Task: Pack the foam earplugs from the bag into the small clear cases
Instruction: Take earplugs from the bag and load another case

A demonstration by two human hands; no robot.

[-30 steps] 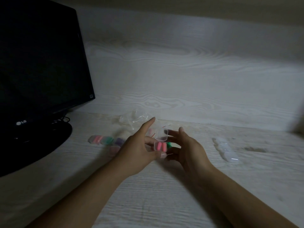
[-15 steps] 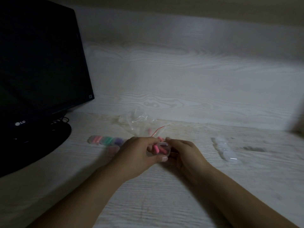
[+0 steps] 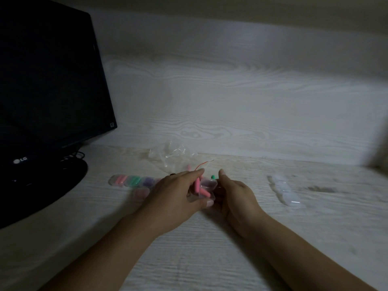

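Both hands meet over the white desk (image 3: pixel 210 248). My left hand (image 3: pixel 178 192) grips a small clear case (image 3: pixel 208 184) from the left, thumb at its near edge. Two pink earplugs (image 3: pixel 198 187) lie askew in the case. From the right, my right hand (image 3: pixel 235 194) holds the same case, with its thumb up beside the lid. The crumpled clear bag (image 3: pixel 174 154) with a red strip lies just behind the hands. A loose green earplug (image 3: pixel 213 177) and a pink one (image 3: pixel 189 166) lie near it.
A row of filled cases (image 3: pixel 132 180) with pink, green and purple plugs sits left of my hands. Several empty clear cases (image 3: pixel 285 192) lie to the right. A black monitor (image 3: pixel 48 80) on its stand fills the left side. A wall panel closes the desk behind.
The case's lid stood up and my left forefinger pointed out a second ago. Both hands have since closed in around the case, and the pink plugs now lie crooked.
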